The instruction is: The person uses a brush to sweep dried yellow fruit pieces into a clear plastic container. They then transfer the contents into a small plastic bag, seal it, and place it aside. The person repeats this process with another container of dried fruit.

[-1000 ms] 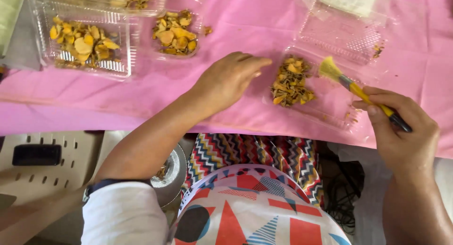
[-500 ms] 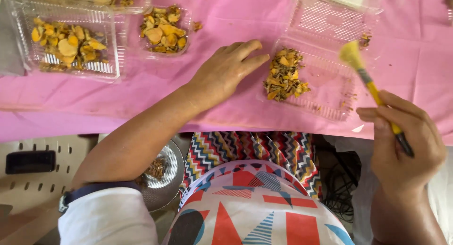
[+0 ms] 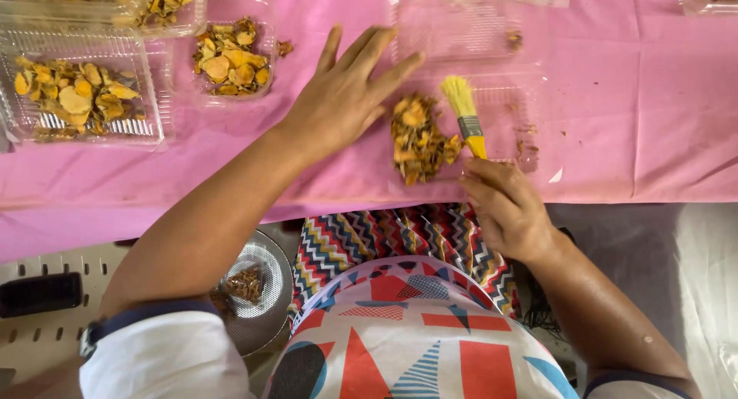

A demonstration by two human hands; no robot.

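Note:
My left hand [image 3: 346, 99] lies flat on the pink tablecloth [image 3: 630, 122], fingers spread, its tips at the edge of a clear plastic clamshell tray [image 3: 500, 130]. A heap of dried yellow-brown slices [image 3: 417, 140] sits in that tray. My right hand [image 3: 503, 207] grips the yellow handle of a small brush [image 3: 463, 111] near the table's front edge. The brush's pale yellow bristles point away from me and rest in the tray, just right of the heap.
Two more clear trays of orange-yellow slices [image 3: 77, 95] [image 3: 231, 61] stand at the far left. A round metal sieve [image 3: 254, 291] with brown bits sits below the table edge by my knee, next to a cream plastic stool [image 3: 46, 322].
My right hand has come down and left, bringing the brush from beside the tray into it, next to the heap. My left hand has stayed flat by the tray.

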